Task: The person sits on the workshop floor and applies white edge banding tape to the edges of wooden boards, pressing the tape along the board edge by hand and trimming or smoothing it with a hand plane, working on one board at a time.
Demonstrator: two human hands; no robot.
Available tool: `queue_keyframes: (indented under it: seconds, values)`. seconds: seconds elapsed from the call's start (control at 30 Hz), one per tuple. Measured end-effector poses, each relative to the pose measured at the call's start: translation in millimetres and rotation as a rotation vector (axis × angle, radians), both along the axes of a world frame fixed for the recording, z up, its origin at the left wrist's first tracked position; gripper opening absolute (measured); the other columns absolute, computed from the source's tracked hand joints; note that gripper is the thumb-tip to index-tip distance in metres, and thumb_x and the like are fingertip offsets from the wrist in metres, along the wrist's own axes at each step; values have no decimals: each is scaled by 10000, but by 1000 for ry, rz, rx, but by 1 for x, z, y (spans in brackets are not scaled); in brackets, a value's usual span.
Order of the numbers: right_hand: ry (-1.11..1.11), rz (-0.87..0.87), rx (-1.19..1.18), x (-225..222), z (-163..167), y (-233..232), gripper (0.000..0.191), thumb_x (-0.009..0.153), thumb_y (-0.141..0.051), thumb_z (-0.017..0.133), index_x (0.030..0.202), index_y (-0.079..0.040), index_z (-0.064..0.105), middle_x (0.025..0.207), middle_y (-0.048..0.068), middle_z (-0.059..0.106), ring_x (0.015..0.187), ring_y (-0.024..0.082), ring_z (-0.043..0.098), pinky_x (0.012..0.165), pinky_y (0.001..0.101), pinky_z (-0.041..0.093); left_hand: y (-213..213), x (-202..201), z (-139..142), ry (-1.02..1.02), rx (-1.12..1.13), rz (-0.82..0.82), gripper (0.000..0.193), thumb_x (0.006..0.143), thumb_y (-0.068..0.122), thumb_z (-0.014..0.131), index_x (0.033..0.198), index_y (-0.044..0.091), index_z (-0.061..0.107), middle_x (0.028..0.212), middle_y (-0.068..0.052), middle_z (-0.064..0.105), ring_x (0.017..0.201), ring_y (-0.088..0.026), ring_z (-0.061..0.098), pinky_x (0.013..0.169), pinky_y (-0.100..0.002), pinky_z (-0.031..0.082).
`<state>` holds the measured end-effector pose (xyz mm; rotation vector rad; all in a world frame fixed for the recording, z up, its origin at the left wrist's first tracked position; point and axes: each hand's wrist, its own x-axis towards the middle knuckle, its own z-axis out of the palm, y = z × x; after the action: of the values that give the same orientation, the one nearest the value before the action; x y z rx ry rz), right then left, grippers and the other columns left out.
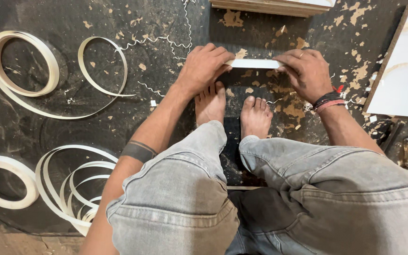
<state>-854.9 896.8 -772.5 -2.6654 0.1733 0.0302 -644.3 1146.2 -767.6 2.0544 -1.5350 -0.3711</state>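
- Head view: person squats on a dark floor littered with pale chips, bare feet just below the two hands.
- Left hand: fingers curled over the left end of a narrow white strip piece, pressing it down; closed on it, not spread.
- Right hand: fingers wrapped on the right end of the same strip piece, thumb side toward the left hand; ring on one finger, bead bands at the wrist.
- Strip piece sits between the two hands, roughly level, only the short middle span shows; whether it rests on a board edge under the hands cannot be told.
- Step in hand, as a judgement: strip is being held or pressed flat along its length, both ends pinned.
- Next move would call for even pressure from both hands and keeping the strip straight; a slip at either end would likely skew it.
- Well to the left of the left hand: loose coils of white edge band, more coils lower left near the knee.
- Thin curly trimmings just above-left of the left hand.
- Beyond the hands: stack of boards; right of the right hand: white laminated panel.
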Motion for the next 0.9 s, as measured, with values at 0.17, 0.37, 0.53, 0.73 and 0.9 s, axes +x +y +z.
queue_keyframes:
  seconds: [0.17,0.37,0.53,0.73,0.9]
  values:
    - [90,116,-20,25,14,0,274,1026,-288,603,1194,-141,762,1094,78,732,1019,269,674,1024,489,414,8,0,-5,450,-45,201,249,906,275,786,1099,126,740,1037,-17,723,949,-236,638,835,-366,519]
    - [-10,48,-16,117,-16,75,406,1130,-383,532,875,-114,698,805,111,709,715,336,663,759,496,462,6,-2,-26,717,-108,319,244,880,234,825,1073,102,756,1033,-40,737,943,-200,646,833,-332,524]
    - [131,-16,-76,113,-34,55,537,1095,-512,506,804,-106,703,703,141,690,657,351,669,762,550,476,5,-1,-35,784,-25,365,248,881,245,836,1064,100,753,955,-56,698,872,-190,629,787,-322,523]
    - [208,-129,4,50,-19,-22,542,1115,-476,451,878,-100,763,720,147,690,655,349,657,813,565,489,9,6,-18,653,14,323,244,914,294,794,1084,128,744,1009,-63,718,950,-231,649,835,-355,527]
    - [160,-254,52,56,-22,-24,516,1138,-419,458,867,-76,733,699,186,660,697,420,651,688,514,505,-16,-4,9,194,87,123,443,864,296,786,1240,106,649,1182,-87,684,1173,-289,612,1055,-484,426]
